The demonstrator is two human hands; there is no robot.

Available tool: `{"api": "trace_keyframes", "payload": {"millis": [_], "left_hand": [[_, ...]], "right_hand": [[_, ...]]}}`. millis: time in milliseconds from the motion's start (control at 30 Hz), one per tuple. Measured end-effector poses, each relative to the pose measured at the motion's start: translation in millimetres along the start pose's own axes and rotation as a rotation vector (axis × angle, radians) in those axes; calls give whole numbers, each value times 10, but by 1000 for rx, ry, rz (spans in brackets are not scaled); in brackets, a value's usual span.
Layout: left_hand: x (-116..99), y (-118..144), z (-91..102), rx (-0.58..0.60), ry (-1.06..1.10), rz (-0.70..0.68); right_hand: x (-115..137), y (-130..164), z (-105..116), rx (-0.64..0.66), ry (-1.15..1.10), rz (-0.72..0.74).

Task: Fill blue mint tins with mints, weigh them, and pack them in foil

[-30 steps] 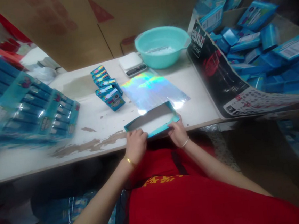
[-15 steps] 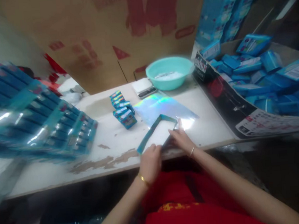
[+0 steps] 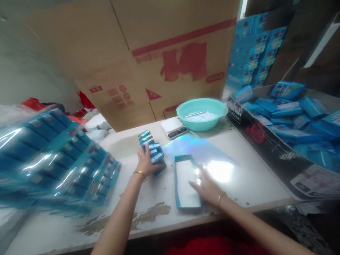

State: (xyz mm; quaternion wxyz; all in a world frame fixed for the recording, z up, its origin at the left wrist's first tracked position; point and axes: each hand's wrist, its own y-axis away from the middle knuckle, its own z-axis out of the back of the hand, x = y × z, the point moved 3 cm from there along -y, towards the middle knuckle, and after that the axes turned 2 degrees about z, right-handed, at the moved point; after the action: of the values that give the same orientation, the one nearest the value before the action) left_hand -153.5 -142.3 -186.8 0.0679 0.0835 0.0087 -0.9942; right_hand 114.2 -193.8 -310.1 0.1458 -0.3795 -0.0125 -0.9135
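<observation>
On table [image 3: 246,184]: left hand [image 3: 145,163] grips small boxes [image 3: 155,154] (print unreadable)

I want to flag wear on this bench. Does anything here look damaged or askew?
Yes. The white table has its surface worn off in brown patches near the front edge, left of the open blue tray. The wrapped packs at far left lean, tilted.

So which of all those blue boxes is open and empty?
The flat tray-like box lying on the table beside the right hand. Its white inside shows, while the small boxes under the left hand are closed.
</observation>
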Motion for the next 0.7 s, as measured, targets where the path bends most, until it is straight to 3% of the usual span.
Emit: {"api": "trace_keyframes", "payload": {"millis": [133, 367, 567, 700], "left_hand": [[18, -161, -37, 43, -131, -96], [-142, -367, 86, 158, -404, -314], [-181, -111, 55, -27, -432, -387], [-193, -72, 92, -42, -408, -406]], "right_hand": [[186, 245, -3, 162, 79, 3], [181, 240, -20, 118, 154, 87], [207, 265, -9, 93, 167, 86], [238, 270, 27, 107, 156, 70]]}}
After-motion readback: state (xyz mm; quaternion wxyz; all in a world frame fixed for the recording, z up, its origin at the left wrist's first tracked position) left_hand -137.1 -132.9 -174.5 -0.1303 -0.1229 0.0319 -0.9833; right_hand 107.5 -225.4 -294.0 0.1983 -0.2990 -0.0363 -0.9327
